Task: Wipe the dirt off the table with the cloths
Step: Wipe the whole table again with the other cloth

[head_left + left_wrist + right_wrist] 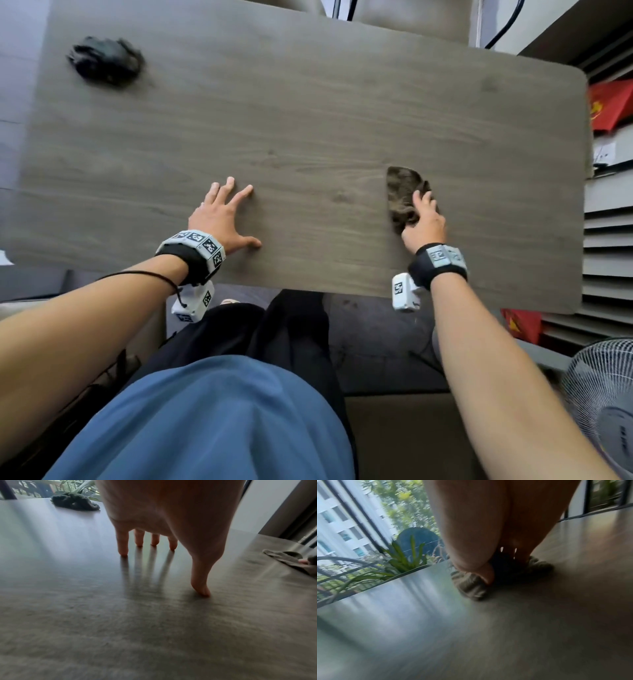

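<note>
the person wears a blue top and black trousers, with both forearms bare. each wrist carries a black strap: the left wristband is topped by a row of grey-white blocks printed with black-and-white square markers, and the right wristband bears similar blocks, its markings blurred. a small white camera box hangs under each wrist, the left camera box and the right camera box, each with square markers on its faces. a thin black cord loops along the left forearm to the strap. a ring seems to sit on a left finger.
</note>
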`<state>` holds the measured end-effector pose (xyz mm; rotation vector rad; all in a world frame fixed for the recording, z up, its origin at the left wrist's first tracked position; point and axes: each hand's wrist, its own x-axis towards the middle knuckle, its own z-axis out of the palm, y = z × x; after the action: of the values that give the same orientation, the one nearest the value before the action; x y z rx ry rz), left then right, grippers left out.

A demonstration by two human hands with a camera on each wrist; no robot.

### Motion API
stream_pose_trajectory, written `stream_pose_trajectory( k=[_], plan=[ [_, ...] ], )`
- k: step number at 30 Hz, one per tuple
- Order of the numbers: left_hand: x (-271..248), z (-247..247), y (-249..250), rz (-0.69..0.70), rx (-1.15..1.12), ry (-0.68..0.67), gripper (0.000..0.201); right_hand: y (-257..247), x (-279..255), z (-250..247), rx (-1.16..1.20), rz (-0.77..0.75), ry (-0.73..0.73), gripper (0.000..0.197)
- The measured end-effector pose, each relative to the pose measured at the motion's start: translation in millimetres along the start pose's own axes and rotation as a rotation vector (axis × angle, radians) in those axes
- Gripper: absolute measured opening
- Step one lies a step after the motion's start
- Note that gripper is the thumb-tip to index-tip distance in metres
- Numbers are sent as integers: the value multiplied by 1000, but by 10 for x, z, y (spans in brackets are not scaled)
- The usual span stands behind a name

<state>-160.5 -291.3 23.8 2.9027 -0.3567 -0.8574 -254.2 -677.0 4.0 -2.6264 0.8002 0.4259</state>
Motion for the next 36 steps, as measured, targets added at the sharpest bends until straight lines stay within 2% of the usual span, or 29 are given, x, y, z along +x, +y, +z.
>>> stream_pose_trajectory(
  k=[3,6,8,11,12,14,17,20,21,23,25,27,31,34,36],
  plan=[
    [-78,56,-78,19,19,22,116,-362,-485,315,-116,-95,16,77],
    [-136,122,-79,23,46,53,109,-722,-1184,738,-162,-375,0,76],
    [-150,132,-89,41,74,70,107,-915,-1611,1013,-118,-585,-58,66],
    [-127,116,-174,89,110,62,107,-1094,-1971,1170,8,-768,-196,56],
    [-118,110,-212,107,115,58,107,-1114,-1993,1149,80,-784,-231,56],
    [-111,108,-291,145,130,60,106,-1120,-1906,1062,223,-770,-193,54],
    [-126,147,-405,187,146,74,104,-1048,-1473,721,356,-624,44,57],
    [-151,185,-472,199,157,80,101,-783,-911,375,346,-376,275,67],
    [-149,190,-482,200,157,78,101,-689,-775,326,323,-265,287,70],
    [-134,186,-470,197,139,75,101,-602,-640,380,231,-60,219,73],
    [-125,176,-450,188,117,68,102,-734,-728,556,91,12,131,76],
    [-120,183,-448,176,108,65,102,-975,-969,824,18,-71,100,80],
    [-137,220,-464,184,117,84,100,-1372,-1704,1326,39,-419,33,82],
    [-139,216,-485,190,117,76,100,-1502,-2148,1464,178,-578,-151,67],
    [-136,200,-494,194,108,67,101,-1457,-2263,1440,251,-676,-268,66]
  ],
)
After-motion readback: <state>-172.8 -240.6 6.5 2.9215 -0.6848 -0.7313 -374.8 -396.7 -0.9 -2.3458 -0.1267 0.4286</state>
